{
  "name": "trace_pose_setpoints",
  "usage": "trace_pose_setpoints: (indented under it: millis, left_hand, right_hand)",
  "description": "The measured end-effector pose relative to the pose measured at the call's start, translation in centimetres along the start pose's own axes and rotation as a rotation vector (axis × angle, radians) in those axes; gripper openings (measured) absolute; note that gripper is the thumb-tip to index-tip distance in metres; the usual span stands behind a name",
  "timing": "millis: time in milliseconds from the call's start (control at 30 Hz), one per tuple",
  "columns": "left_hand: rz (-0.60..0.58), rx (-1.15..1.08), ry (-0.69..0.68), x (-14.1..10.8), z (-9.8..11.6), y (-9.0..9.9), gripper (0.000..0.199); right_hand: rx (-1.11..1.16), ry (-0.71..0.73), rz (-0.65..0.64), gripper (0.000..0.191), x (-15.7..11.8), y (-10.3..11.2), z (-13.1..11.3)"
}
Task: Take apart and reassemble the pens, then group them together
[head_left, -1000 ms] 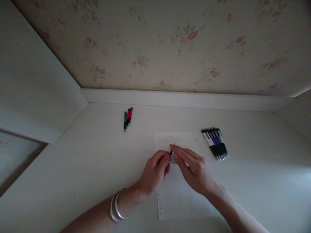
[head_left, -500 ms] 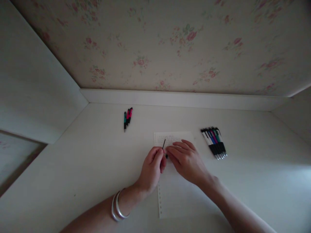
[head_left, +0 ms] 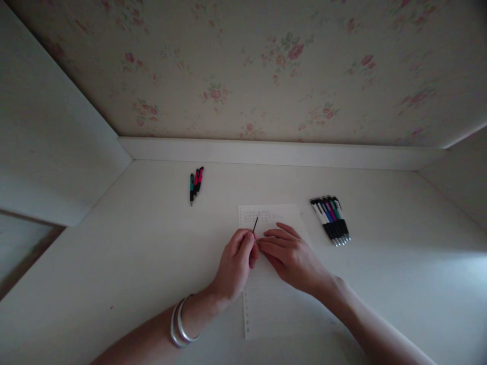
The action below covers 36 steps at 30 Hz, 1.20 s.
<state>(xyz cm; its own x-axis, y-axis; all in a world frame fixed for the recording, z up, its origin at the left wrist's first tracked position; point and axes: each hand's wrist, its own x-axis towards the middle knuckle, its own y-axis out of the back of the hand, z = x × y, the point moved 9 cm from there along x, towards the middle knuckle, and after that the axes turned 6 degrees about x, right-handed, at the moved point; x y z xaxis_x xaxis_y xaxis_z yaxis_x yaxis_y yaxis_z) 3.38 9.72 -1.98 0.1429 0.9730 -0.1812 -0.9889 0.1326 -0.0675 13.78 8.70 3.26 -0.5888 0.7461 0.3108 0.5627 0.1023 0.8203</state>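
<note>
My left hand [head_left: 236, 261] is closed, its thumb and finger pinching a thin dark stick [head_left: 255, 223] that points up and slightly right. Close beside it, my right hand [head_left: 291, 253] reaches in from the right, fingertips at the left hand's fingers; whether they hold something small is hidden. Both hands are over a lined sheet of paper [head_left: 281, 314] with punched holes along its left edge and writing at its top.
Several pens [head_left: 330, 220] with black grips lie side by side to the right of the paper. Three pens [head_left: 196, 185], one green and two pink, lie at the back left. A low white ledge [head_left: 266, 153] runs along the flowered wall.
The dark piece seen between my hands earlier no longer shows. My right hand has shifted slightly against the left. The whole view has moved a little.
</note>
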Motion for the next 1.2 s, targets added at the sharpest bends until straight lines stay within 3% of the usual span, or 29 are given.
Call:
trace_pose_setpoints:
  millis: [167,533,733,967,1067,1200]
  left_hand:
    - [0.000,-0.012,0.008,0.0,0.0,0.0,0.027]
    - [-0.007,-0.020,0.030,0.0,-0.3,0.0,0.024]
    - [-0.011,-0.040,0.038,0.1,-0.3,-0.1,0.023]
    - [-0.022,-0.050,0.022,0.1,-0.4,-0.1,0.024]
    - [-0.025,-0.037,0.027,0.1,-0.4,-0.1,0.025]
    - [-0.048,-0.026,0.061,0.1,-0.5,-0.3,0.025]
  right_hand:
    - [0.051,0.000,-0.064,0.032,0.3,-0.3,-0.1]
    - [0.036,-0.002,-0.010,0.039,-0.4,0.9,0.2]
    - [-0.005,0.020,-0.027,0.026,-0.3,1.1,-0.3]
    - [-0.157,-0.024,-0.106,0.019,0.6,-0.4,-0.5]
    - [-0.117,-0.036,-0.041,0.023,0.3,0.0,-0.3]
    - [0.134,-0.110,0.183,0.020,-0.3,2.1,0.5]
